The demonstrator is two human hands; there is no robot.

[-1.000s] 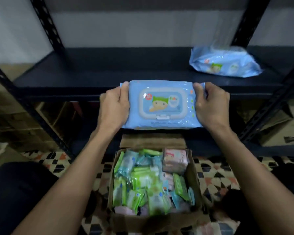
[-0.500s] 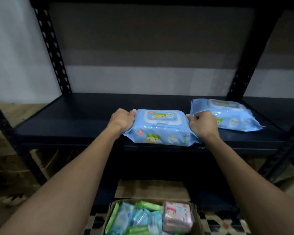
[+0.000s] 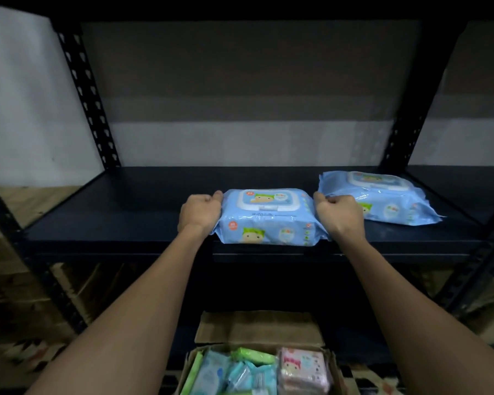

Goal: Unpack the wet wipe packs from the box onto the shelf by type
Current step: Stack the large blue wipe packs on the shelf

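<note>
A large blue wet wipe pack (image 3: 268,216) with a white flip lid rests on the dark shelf (image 3: 111,212), near its front edge. My left hand (image 3: 200,213) grips its left end and my right hand (image 3: 337,213) grips its right end. A second blue pack (image 3: 382,198) of the same kind lies on the shelf just to the right, behind my right hand. Below, the open cardboard box (image 3: 257,329) holds several smaller packs in green, light blue and pink (image 3: 301,369).
Black perforated uprights (image 3: 89,95) frame the shelf at left and right (image 3: 405,132). A grey and white wall lies behind. Cardboard boxes (image 3: 12,295) sit under the shelf at left, and a patterned tile floor (image 3: 35,352) surrounds the box.
Both hands carried the blue pack up from over the box and set it down on the shelf beside the other blue pack. My view tilted upward.
</note>
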